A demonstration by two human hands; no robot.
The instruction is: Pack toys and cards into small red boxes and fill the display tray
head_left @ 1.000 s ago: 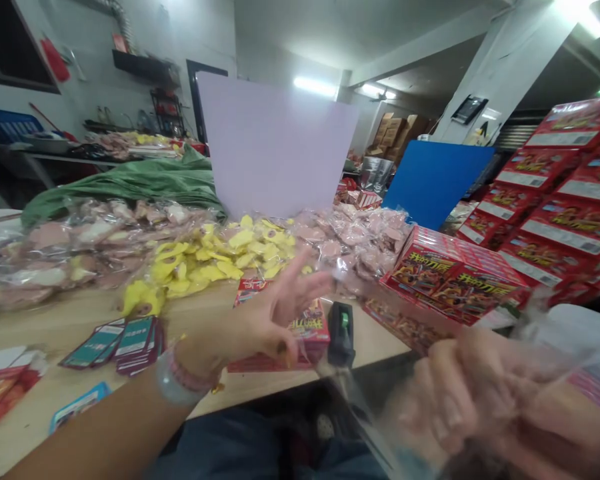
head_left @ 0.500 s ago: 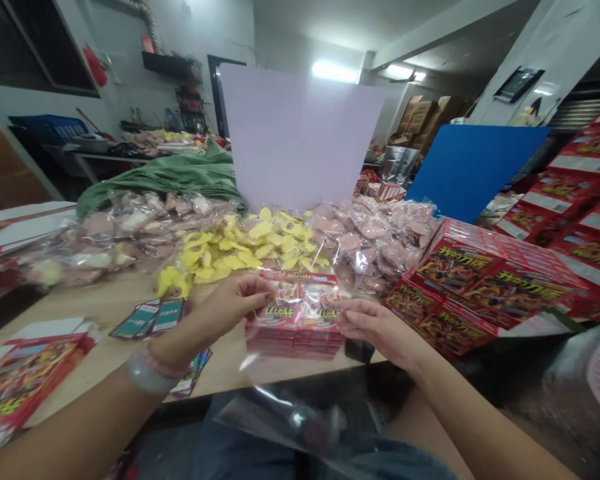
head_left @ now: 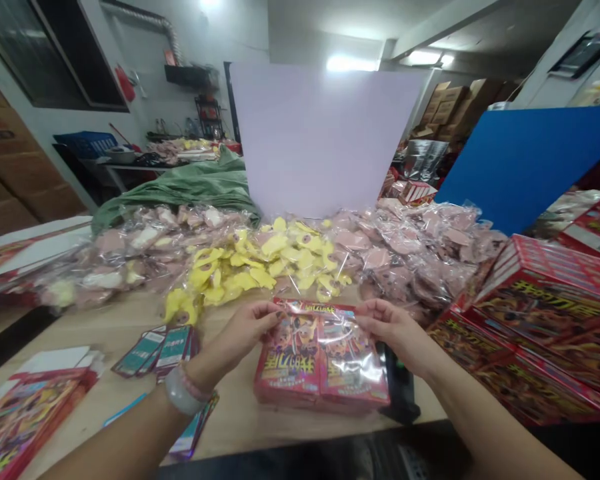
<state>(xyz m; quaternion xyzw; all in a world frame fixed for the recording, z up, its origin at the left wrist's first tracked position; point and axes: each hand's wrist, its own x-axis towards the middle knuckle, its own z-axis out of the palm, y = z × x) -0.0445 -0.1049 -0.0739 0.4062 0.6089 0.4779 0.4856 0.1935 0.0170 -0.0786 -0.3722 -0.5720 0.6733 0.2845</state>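
Two red printed boxes (head_left: pixel 293 357) lie side by side on the table in front of me, under shiny clear plastic wrap (head_left: pixel 353 357). At their far left corner, my left hand (head_left: pixel 250 330) has its thumb and fingers pinched on the wrap. My right hand (head_left: pixel 393 327) pinches it likewise at the far right corner. A further red printed edge shows between the hands at the back of the boxes. Partly behind my right hand stands a black object (head_left: pixel 400 393), whose kind I cannot make out.
Bagged yellow pieces (head_left: pixel 260 260) and bagged pink pieces (head_left: pixel 410 240) are heaped behind the boxes. Teal cards (head_left: pixel 153 350) lie left, near flattened red cartons (head_left: pixel 35 413). Stacked red boxes (head_left: pixel 545 320) stand right. A pale lilac board (head_left: pixel 325 140) rises behind the heaps.
The boxes now lie nearer me, and the plastic that hung over the table's front edge lies over them. My hands have moved to their far corners. The view has shifted left.
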